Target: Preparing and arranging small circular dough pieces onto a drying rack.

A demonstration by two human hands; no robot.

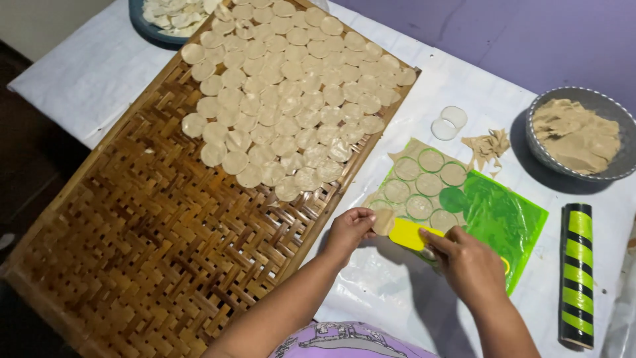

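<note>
The left hand (350, 229) pinches a thin dough round (383, 221) at the green plastic sheet's (503, 219) near edge; the right hand (467, 262) grips a yellow scraper (407, 233) beneath it. Keeping the blade flat should lift it untorn toward the woven bamboo tray (132, 225).

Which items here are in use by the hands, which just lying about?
In use: left hand pinching a dough round; right hand holding yellow scraper; green sheet; woven tray.
Lying about: striped roller; dough bowl; clear cutter; dough scraps.
</note>
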